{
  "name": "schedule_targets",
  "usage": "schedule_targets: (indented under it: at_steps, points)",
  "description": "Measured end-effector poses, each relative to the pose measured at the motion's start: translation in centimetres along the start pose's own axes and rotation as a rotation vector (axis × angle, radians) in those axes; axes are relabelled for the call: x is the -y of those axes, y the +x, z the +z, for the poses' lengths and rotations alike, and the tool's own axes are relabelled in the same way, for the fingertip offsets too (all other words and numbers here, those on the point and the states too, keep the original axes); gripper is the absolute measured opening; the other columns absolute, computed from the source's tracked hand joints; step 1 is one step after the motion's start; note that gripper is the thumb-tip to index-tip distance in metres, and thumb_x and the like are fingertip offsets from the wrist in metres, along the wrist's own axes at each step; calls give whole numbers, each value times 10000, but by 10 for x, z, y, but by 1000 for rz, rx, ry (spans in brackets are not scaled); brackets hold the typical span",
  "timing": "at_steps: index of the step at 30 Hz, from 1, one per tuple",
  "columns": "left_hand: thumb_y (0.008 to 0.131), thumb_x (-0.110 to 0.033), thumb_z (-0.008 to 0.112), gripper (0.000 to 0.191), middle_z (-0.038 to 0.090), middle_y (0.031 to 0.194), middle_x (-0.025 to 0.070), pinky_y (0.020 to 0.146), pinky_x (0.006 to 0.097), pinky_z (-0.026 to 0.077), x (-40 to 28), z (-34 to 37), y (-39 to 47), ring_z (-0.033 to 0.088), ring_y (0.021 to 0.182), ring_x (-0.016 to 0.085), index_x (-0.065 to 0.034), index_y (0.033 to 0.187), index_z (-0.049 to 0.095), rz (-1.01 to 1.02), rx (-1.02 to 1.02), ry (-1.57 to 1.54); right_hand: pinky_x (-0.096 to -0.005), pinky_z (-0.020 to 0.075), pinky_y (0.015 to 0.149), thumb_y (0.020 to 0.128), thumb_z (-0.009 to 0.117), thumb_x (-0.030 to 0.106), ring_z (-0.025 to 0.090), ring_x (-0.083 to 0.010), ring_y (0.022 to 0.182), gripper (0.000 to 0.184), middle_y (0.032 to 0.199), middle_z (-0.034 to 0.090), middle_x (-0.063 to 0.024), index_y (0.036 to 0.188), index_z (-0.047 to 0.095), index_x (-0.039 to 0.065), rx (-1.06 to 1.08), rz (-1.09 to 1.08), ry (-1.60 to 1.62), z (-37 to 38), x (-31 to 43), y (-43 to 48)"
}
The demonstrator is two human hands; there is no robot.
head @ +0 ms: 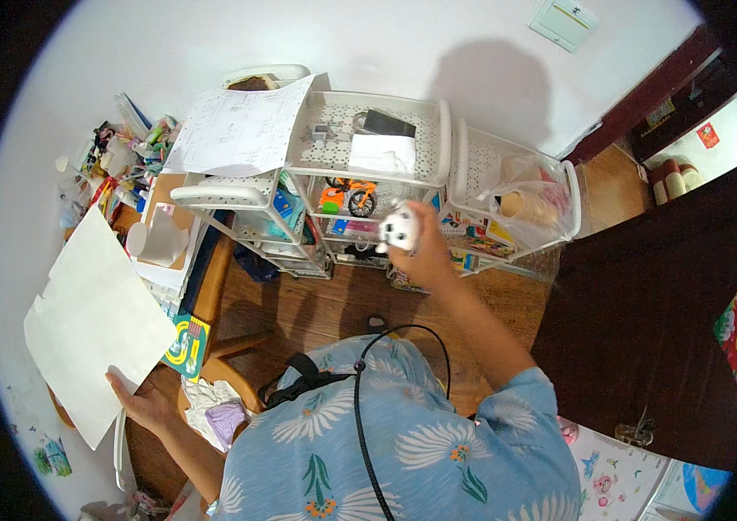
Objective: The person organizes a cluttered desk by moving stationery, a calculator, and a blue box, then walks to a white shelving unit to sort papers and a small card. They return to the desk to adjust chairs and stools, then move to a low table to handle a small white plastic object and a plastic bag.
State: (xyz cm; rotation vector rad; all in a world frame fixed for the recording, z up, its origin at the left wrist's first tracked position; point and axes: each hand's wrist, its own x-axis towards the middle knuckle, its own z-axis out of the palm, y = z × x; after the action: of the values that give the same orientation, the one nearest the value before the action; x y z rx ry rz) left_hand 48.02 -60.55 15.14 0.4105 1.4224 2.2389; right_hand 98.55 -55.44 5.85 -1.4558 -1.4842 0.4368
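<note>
My left hand (141, 405) grips the lower edge of a large sheet of white paper (98, 325), its thumb lying over the sheet at the lower left. At the centre, my right hand (423, 251) holds a small white toy-like object with a dark-marked animal face (398, 229), in front of the middle shelves of a white metal rack. Behind it, an orange toy bicycle (352, 194) stands on a shelf. The rack's top tray (326, 153) bears a dark flat box (390, 124), a folded white cloth or paper (382, 154) and a sheet with writing (238, 127).
A cluttered wooden desk with a white paper roll (158, 241) stands at the left, a wooden chair (238, 365) with cloths below it. Right of the rack, another white cart holds a plastic bag (528, 202). A dark door (642, 312) stands at the right.
</note>
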Motion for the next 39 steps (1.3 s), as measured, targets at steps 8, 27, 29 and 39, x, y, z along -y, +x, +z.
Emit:
schedule_targets:
  at_steps: [8,27,29,39]
  points:
    - [920,-335,618,644,425,1378,186,1038,411,398,-7,-28,-8,440,1255,287,85,1361,411,-25,61,89,-483,505,880,810,715,366,508,-397,1174,800,1280,483,-295,1383,336,-43,43,720,-215,102,-87,73]
    - [942,-360,585,564,498,1330,130,1051,398,368,26,43,-67,472,1237,246,26,1332,457,-349,410,-10,-369,489,851,912,618,221,606,-246,1001,390,1052,629,-159,1195,547,-38,467,177,359,53,-8,3]
    - [946,-366,578,580,486,1353,130,1076,401,349,36,61,-89,460,1259,253,25,1352,443,-380,402,43,-322,483,835,949,580,202,599,-164,969,408,1041,625,-119,1271,479,-26,609,237,757,31,45,-1]
    - [986,-390,498,470,529,854,52,717,269,439,55,137,-167,495,774,143,-31,1288,480,-392,1125,228,-271,475,760,954,552,136,574,-98,867,268,1009,619,-18,1197,544,23,-107,277,794,-56,70,-1]
